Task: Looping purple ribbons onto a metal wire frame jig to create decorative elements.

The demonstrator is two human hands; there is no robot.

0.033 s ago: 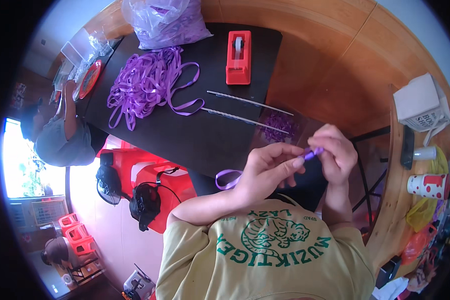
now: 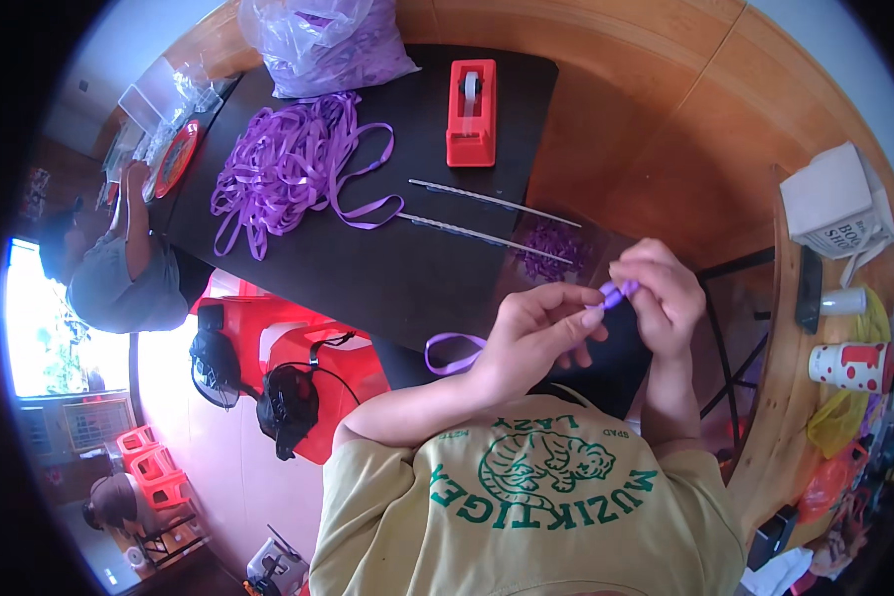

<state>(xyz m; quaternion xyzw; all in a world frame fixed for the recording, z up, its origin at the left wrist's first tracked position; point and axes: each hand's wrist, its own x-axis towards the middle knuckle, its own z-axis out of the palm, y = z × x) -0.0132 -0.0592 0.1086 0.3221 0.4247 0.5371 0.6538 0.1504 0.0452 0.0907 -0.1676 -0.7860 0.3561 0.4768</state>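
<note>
My left hand (image 2: 541, 333) pinches a purple ribbon (image 2: 621, 292) between thumb and index finger. My right hand (image 2: 661, 298) grips the same short stretch of ribbon from the other side, fingertips close to the left thumb. Out beyond my left wrist, a loop of purple ribbon (image 2: 452, 348) hangs past the table edge; whether it is the same piece is hidden by my hand. Just beyond my hands lies a clear container (image 2: 588, 236) with small purple bits in it. A tangled heap of purple ribbon (image 2: 283, 169) covers the left part of the dark table (image 2: 447, 288).
Two thin metal rods (image 2: 492, 204) lie across the table's right edge. Behind them stands a red tape dispenser (image 2: 472, 114). A plastic bag (image 2: 328, 50) of purple ribbon sits at the back. Another person (image 2: 134, 273) is at the left. Red stools hold black caps (image 2: 288, 402).
My right hand has shifted slightly up and left. More of the purple ribbon shows between my fingertips. Both hands keep their hold.
</note>
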